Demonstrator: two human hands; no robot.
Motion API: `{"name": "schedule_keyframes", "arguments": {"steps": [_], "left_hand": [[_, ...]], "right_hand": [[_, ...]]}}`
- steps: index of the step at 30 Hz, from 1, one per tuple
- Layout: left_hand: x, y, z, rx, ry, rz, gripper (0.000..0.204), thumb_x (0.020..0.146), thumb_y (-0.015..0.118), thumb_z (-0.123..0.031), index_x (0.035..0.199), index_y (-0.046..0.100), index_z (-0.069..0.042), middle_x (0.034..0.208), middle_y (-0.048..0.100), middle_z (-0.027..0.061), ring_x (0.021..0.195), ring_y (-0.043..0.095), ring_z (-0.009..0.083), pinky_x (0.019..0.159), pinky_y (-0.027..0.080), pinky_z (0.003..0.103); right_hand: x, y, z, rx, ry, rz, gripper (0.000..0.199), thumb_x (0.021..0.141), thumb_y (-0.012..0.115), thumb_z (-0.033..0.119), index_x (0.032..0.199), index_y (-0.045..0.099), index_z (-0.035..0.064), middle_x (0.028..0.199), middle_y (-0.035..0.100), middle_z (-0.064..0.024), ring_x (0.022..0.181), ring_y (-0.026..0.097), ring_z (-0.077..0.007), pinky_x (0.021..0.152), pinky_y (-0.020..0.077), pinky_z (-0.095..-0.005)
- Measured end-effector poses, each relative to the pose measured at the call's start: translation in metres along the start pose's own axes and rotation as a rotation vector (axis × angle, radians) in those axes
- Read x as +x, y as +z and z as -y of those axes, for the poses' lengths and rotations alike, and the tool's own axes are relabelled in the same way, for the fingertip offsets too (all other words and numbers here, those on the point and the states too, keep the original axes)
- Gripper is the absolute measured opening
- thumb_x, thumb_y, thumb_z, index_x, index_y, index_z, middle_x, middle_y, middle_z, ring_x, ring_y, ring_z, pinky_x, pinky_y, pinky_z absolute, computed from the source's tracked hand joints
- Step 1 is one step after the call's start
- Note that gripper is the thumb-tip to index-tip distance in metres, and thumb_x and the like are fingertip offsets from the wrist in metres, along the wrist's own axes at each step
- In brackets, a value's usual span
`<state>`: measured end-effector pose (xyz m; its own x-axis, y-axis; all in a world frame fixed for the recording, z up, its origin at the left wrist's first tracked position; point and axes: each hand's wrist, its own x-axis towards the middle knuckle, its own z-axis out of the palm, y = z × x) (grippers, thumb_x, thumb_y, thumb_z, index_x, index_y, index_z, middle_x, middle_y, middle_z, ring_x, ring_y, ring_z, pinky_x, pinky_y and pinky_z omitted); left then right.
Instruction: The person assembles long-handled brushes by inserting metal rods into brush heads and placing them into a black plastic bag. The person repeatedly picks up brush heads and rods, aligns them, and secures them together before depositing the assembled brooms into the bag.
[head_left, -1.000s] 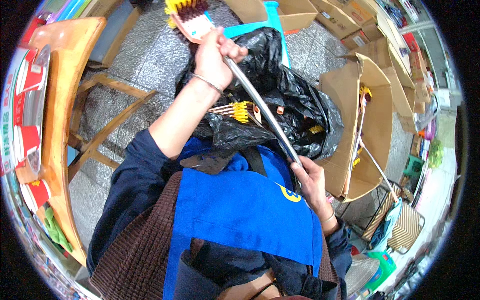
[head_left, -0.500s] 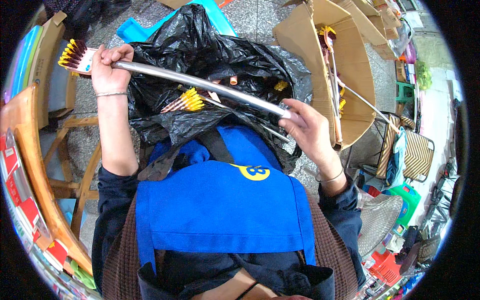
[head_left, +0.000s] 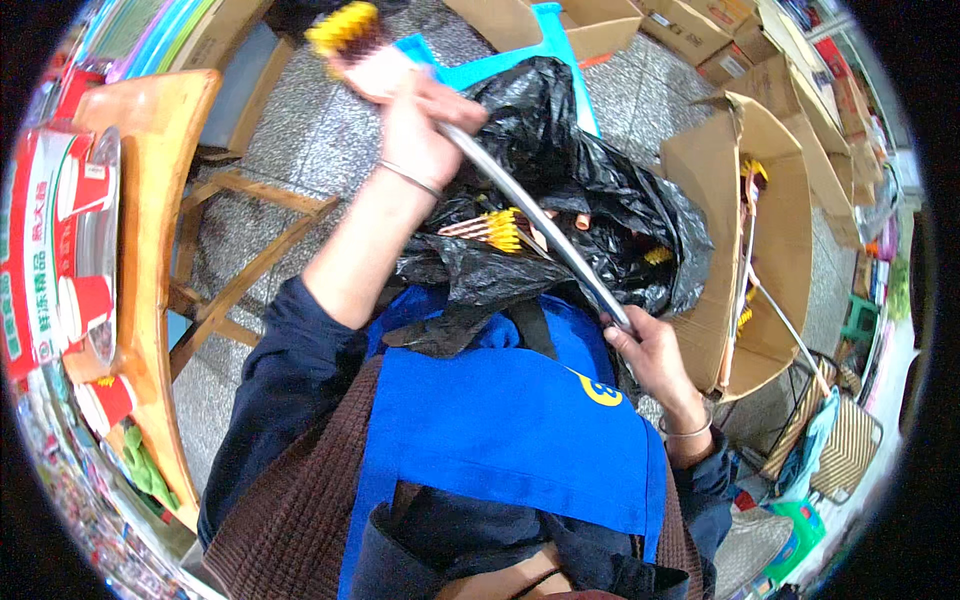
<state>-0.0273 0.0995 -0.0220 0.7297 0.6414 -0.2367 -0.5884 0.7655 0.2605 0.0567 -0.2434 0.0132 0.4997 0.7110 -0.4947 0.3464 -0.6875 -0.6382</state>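
My left hand is raised over a black plastic bag and grips the brush end of a long silver metal pole; the brush head with yellow and red bristles sticks out past the fingers. My right hand holds the pole's lower end just above my blue apron. The pole slants from upper left to lower right across the bag. More brushes with yellow bristles lie inside the open bag.
A wooden table with red and white packs stands at the left, a wooden stool frame beside it. An open cardboard box holding more long-handled brushes stands at the right. Further boxes lie at the top, a turquoise stool behind the bag.
The pole swung from nearly level back to a steep slant. My left hand moved right and up with the brush end; my right hand dropped toward the apron.
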Motion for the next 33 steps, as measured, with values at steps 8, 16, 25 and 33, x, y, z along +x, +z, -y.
{"name": "schedule_keyframes", "arguments": {"steps": [8, 16, 25, 33], "left_hand": [[-0.02, 0.011, 0.034, -0.01, -0.167, 0.172, 0.035, 0.094, 0.047, -0.037, 0.089, 0.059, -0.004, 0.066, 0.055, 0.0049, 0.069, 0.055, 0.0213, 0.083, 0.047, 0.041], [-0.015, 0.014, 0.036, 0.04, -0.109, 0.097, 0.035, 0.096, 0.046, -0.039, 0.076, 0.049, -0.011, 0.056, 0.043, -0.0001, 0.057, 0.046, 0.0184, 0.069, 0.049, 0.041], [-0.027, 0.025, 0.041, 0.098, -0.013, 0.138, 0.035, 0.097, 0.042, -0.032, 0.065, 0.038, -0.017, 0.052, 0.033, -0.0034, 0.054, 0.035, 0.0144, 0.068, 0.04, 0.035], [-0.034, 0.019, 0.041, 0.21, 0.025, 0.24, 0.035, 0.097, 0.04, -0.029, 0.065, 0.036, -0.017, 0.049, 0.032, -0.0045, 0.051, 0.034, 0.0129, 0.07, 0.045, 0.037]], "right_hand": [[-0.006, 0.022, 0.018, 0.017, -0.187, -0.304, 0.023, 0.091, 0.059, 0.019, 0.11, 0.058, 0.0057, 0.068, 0.058, -0.0116, 0.059, 0.058, -0.0195, 0.055, 0.0462, -0.0311], [0.002, 0.021, 0.02, -0.24, -0.325, -0.569, 0.025, 0.083, 0.064, 0.01, 0.108, 0.061, 0.0059, 0.077, 0.059, -0.0123, 0.064, 0.058, -0.0308, 0.057, 0.0473, -0.0384], [0.005, 0.014, 0.023, -0.421, -0.404, -0.739, 0.028, 0.079, 0.071, 0.017, 0.105, 0.065, 0.008, 0.068, 0.054, -0.0093, 0.055, 0.053, -0.0236, 0.05, 0.0435, -0.0334], [-0.002, 0.031, 0.015, 0.627, -0.016, -0.06, 0.028, 0.092, 0.059, 0.026, 0.099, 0.066, 0.0, 0.064, 0.048, 0.005, 0.054, 0.036, -0.0046, 0.047, 0.0306, -0.0194]]}}
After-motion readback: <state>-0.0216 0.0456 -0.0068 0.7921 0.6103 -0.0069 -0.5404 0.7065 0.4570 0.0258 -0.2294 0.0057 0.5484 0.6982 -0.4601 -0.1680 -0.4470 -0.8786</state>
